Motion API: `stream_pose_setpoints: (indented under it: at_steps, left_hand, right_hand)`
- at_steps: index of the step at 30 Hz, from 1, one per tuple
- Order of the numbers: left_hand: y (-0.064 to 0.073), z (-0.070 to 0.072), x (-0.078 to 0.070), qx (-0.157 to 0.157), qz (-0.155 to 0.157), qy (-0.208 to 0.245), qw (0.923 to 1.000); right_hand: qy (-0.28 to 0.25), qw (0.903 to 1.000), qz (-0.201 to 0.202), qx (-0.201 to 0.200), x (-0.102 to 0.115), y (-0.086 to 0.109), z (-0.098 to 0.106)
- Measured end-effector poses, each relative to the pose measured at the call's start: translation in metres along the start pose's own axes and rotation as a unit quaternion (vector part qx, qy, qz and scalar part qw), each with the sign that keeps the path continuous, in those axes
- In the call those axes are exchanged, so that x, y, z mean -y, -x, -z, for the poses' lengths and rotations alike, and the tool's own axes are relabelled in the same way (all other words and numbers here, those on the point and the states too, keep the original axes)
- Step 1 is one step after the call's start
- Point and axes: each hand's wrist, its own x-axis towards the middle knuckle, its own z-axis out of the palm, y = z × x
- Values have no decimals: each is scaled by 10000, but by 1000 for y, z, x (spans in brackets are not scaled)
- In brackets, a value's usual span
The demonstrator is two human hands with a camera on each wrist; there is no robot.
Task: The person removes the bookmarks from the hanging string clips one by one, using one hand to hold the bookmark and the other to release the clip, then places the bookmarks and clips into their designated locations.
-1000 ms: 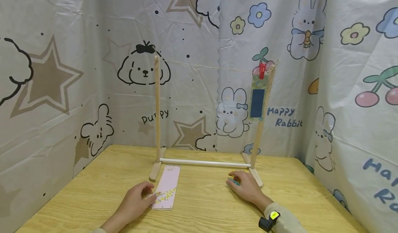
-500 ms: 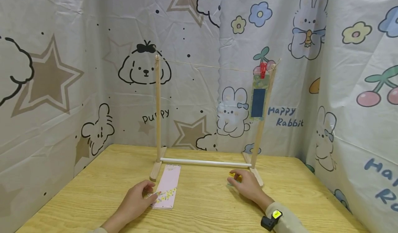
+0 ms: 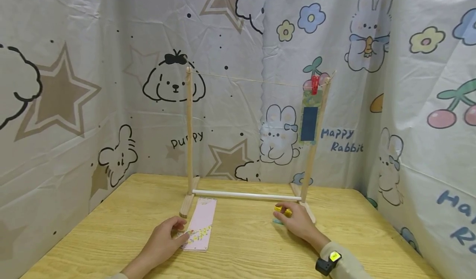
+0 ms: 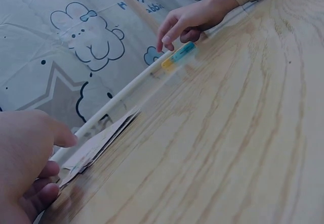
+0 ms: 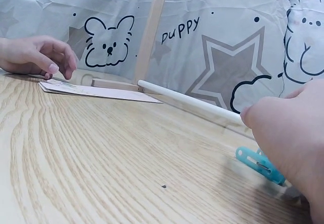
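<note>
A long pink bookmark with yellow flowers (image 3: 202, 217) lies on the table before the stand's left foot. My left hand (image 3: 165, 237) is at its near left edge, fingers loosely bent, thumb overlapping the flowered end in the head view. On the right, my right hand (image 3: 297, 219) hovers with bent, parted fingers over a yellow clothespin (image 3: 282, 209) and a teal clothespin (image 3: 277, 221). In the left wrist view, both clothespins lie on the table just below the right fingertips. The right wrist view shows the teal clothespin (image 5: 260, 164) beside the thumb, while the yellow one is hidden.
A wooden stand has two posts (image 3: 190, 134), a white lower bar (image 3: 245, 194) and a string (image 3: 241, 79) across the top. A red clothespin (image 3: 315, 84) holds a green and blue bookmark (image 3: 309, 122) at the string's right end. A printed curtain (image 3: 230, 105) surrounds the table (image 3: 238, 237).
My right hand has shifted slightly right and its fingers have drawn back, so more of the yellow and teal clothespins shows. The left hand stays almost still at the pink bookmark.
</note>
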Motion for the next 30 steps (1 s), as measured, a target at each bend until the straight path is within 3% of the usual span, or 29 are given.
stream_pose_setpoints:
  at_steps: [10,16,22,30]
  left_hand:
    - [-1,-3,1,-138,36,35,9999]
    - [-3,-3,-1,-238,-15,46,9997]
    - [-5,-2,-8,-418,-170,41,9990]
    - [-10,-2,-16,-256,-337,193,9989]
  right_hand:
    - [-796,9968,-66,19,3,-2,12]
    - [-890,9953,-358,159,7,-4,20]
    - [-926,9955,-183,43,8,-5,22]
    - [-767,9967,-207,146,10,-6,35]
